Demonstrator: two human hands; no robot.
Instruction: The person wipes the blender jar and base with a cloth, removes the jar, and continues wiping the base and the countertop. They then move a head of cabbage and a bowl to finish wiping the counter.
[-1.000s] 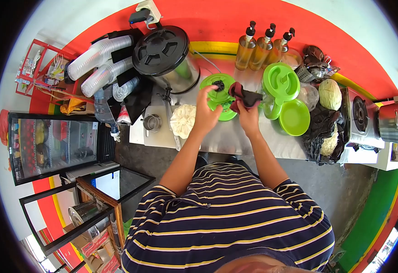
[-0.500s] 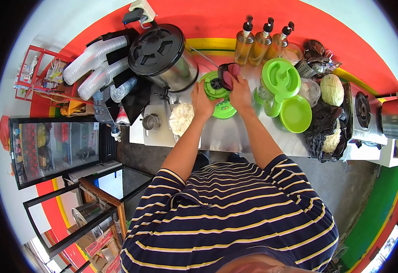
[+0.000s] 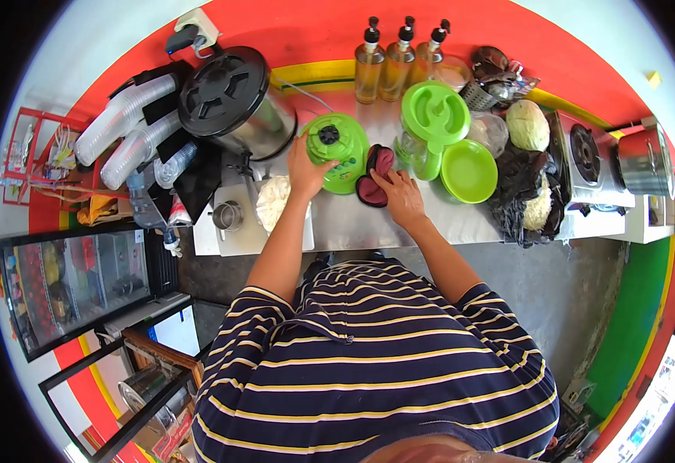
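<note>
A green blender base (image 3: 338, 158) with a black drive socket on top stands on the steel counter. My left hand (image 3: 309, 168) wraps round its left side, thumb across the front. On the counter just right of the base lies a folded maroon cloth (image 3: 378, 171) with black edging. My right hand (image 3: 402, 196) has its fingers closed on the cloth's right side. Behind that hand stands the blender jar with its green lid (image 3: 435, 112), beside a green bowl (image 3: 469, 171).
Three pump bottles (image 3: 399, 65) line the back wall. On the left are a large black-lidded steel container (image 3: 256, 119), stacked plastic cups (image 3: 125, 116), a metal cup (image 3: 228, 215) and a whitish bundle (image 3: 274, 202). A cabbage (image 3: 528, 125), black bag (image 3: 516, 193) and stove (image 3: 584, 154) occupy the right.
My right hand has brought the maroon cloth down from the top of the blender base to the counter at its right. My left hand has slid to the base's left side. The view has shifted.
</note>
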